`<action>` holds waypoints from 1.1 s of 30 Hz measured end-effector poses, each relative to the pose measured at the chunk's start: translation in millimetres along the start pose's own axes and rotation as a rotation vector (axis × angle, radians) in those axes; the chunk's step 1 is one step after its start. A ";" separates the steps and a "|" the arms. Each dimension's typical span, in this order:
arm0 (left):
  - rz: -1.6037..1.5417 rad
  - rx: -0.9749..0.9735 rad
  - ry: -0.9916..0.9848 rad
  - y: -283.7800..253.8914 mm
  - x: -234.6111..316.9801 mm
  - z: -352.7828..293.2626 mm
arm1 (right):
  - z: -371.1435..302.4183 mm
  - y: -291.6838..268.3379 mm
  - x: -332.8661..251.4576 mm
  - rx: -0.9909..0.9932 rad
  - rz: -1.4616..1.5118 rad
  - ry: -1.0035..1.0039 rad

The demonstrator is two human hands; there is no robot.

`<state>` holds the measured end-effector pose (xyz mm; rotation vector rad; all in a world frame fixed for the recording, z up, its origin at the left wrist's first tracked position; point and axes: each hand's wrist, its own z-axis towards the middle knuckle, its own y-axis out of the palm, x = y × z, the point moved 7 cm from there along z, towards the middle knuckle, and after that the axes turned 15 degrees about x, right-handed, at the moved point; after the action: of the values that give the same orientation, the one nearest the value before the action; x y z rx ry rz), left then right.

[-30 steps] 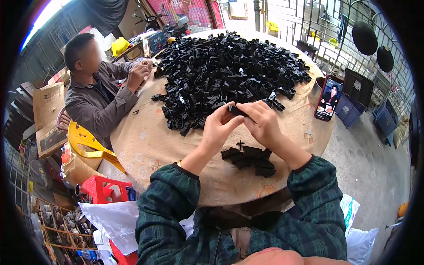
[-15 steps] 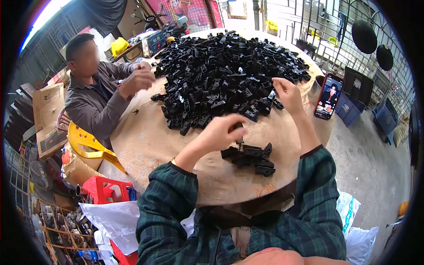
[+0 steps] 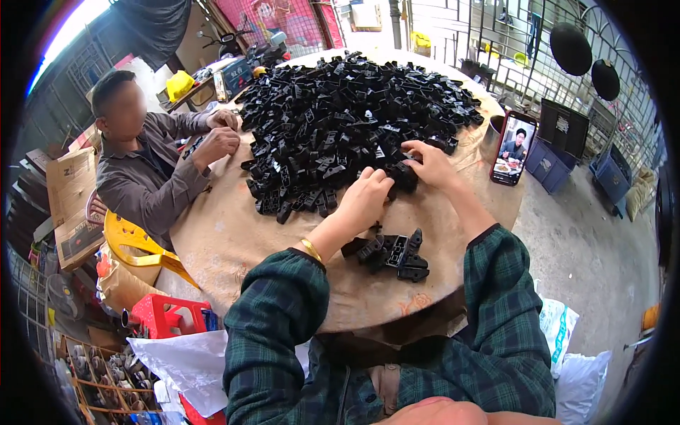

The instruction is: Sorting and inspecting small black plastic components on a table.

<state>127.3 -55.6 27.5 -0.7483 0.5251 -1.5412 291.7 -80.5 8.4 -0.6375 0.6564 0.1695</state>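
My left hand [image 3: 365, 200] is at the near edge of a big heap of black plastic parts [image 3: 333, 120], its fingers curled downward. What they hold, if anything, is hidden beneath them. My right hand [image 3: 431, 167] reaches in beside it from the right, fingers bent around a black plastic part [image 3: 404, 177] at the heap's border. Closer to me, a small separate cluster of black plastic parts [image 3: 397, 256] lies on the tan tablecloth [image 3: 283, 244], just below my left hand.
Across at the left, another person [image 3: 145, 152] has both hands near the table rim. A phone [image 3: 513, 149] stands upright at the table's right edge by a dark cup [image 3: 495, 131]. A yellow chair [image 3: 131, 241], a red stool [image 3: 166, 306] and blue crates [image 3: 547, 166] surround the table.
My left hand has moved up from above the small cluster to the heap. My right hand has come down and left to the heap's edge. The other person's hands have lowered.
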 end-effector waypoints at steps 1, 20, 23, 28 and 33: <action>0.041 -0.010 -0.003 0.4 -0.4 -1.0 | -0.9 -3.5 -0.6 0.031 -0.031 0.019; -0.954 0.180 -0.959 -30.4 -43.3 -39.3 | -15.2 -12.0 -40.3 0.016 -0.144 -0.049; -0.877 0.130 -0.920 -33.3 -41.2 -37.8 | -5.3 -35.7 -63.9 0.203 0.031 -0.107; -1.013 0.258 -0.946 -26.2 -47.8 -41.1 | -33.1 -14.4 -127.5 -0.065 0.472 -0.175; -1.071 0.365 -0.889 -38.6 -42.8 -37.7 | -39.7 -14.3 -138.3 -0.087 0.416 -0.296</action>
<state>73.7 -12.6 22.8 -1.4054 -0.9468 -1.9151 167.4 -109.1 76.5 -0.5389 0.4893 0.6694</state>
